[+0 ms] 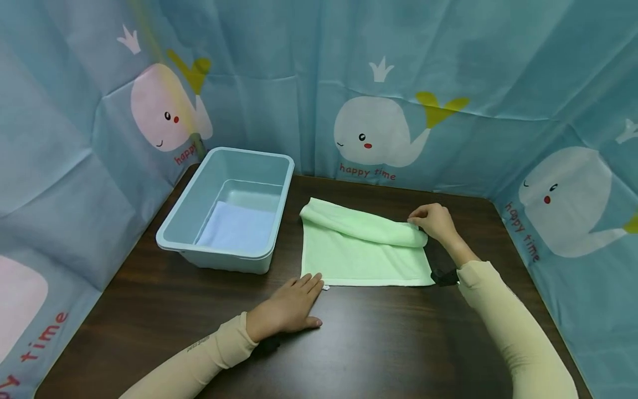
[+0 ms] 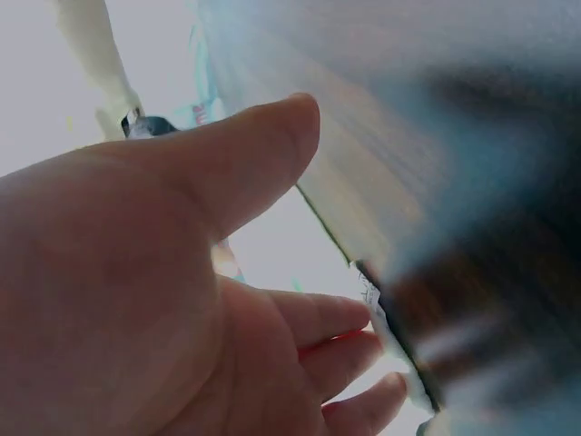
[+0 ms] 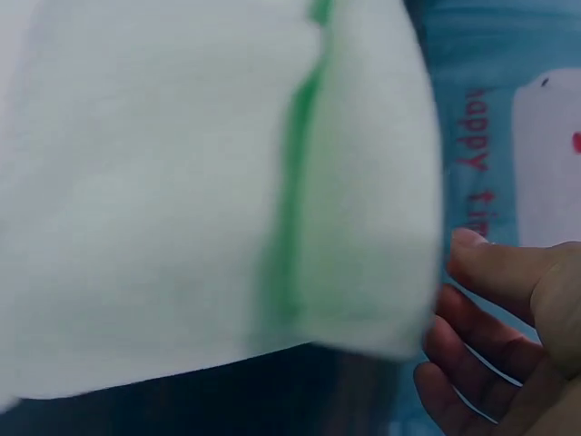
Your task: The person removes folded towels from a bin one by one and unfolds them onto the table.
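A light green towel [image 1: 366, 260] lies on the table, its far side turned over toward the near edge in a loose fold [image 1: 369, 224]. My left hand [image 1: 294, 305] rests palm down with straight fingers, fingertips right at the towel's near left corner beside a small white tag [image 1: 326, 287]. At the far right end of the fold is my right hand [image 1: 435, 220], fingers bent and fingertips close to the cloth edge. The right wrist view shows its thumb [image 3: 490, 268] apart from the bent fingers, with no cloth visible between them.
A light blue plastic basin [image 1: 224, 252] stands at the left, with a folded pale blue cloth [image 1: 239, 227] on its bottom. Blue curtains [image 1: 269, 88] printed with whales hang along the back and sides of the dark wooden table [image 1: 369, 343].
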A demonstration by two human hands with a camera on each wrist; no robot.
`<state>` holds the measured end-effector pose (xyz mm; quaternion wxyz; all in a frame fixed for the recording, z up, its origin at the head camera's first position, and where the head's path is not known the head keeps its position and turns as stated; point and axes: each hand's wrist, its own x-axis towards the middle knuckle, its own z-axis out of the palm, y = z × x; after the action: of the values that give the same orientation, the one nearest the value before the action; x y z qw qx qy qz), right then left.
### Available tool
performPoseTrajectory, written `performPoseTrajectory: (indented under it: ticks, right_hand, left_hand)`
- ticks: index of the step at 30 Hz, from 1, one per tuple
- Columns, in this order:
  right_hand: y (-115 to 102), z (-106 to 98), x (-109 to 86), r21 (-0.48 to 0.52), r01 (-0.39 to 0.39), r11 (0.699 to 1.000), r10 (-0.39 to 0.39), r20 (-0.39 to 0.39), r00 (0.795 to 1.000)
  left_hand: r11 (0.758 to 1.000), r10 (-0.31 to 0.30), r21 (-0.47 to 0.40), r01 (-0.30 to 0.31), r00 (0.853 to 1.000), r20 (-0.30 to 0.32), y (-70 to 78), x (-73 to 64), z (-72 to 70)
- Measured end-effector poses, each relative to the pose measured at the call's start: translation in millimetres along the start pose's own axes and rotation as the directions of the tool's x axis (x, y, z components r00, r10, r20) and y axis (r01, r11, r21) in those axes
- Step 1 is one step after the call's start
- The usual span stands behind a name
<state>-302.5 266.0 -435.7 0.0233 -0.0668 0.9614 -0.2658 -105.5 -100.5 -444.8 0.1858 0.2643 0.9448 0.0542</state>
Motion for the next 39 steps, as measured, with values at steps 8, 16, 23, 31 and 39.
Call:
performPoseTrajectory:
  ticks: [8,16,23,31,39]
  right_hand:
    - [20,24,-17.9,-0.008,0.004,1.0,-0.004,0.017,1.0]
    - [17,34,-27.2,-0.039,0.008,0.999,-0.009,-0.02,1.0]
    - [20,34,-27.6,-0.031,0.017,0.999,-0.019,-0.04,0.999]
    - [21,23,-22.0,-0.017,0.043,0.999,-0.044,-0.09,0.995]
    - [16,10,-13.2,-0.052,0.046,0.998,-0.053,-0.145,0.988]
  left_hand:
    - [1.0,-0.004,-0.005,0.004,1.0,0.013,-0.6,1.4,-0.1]
    - [1.0,-0.003,-0.009,0.003,1.0,0.011,0.1,0.9,-0.3]
    - [1.0,0.002,-0.013,-0.002,1.0,0.009,0.3,0.5,-0.2]
    - [1.0,-0.003,0.001,0.003,1.0,0.005,1.0,-0.2,0.5]
    - [1.0,0.001,0.006,-0.001,1.0,0.006,-0.2,-0.9,0.4]
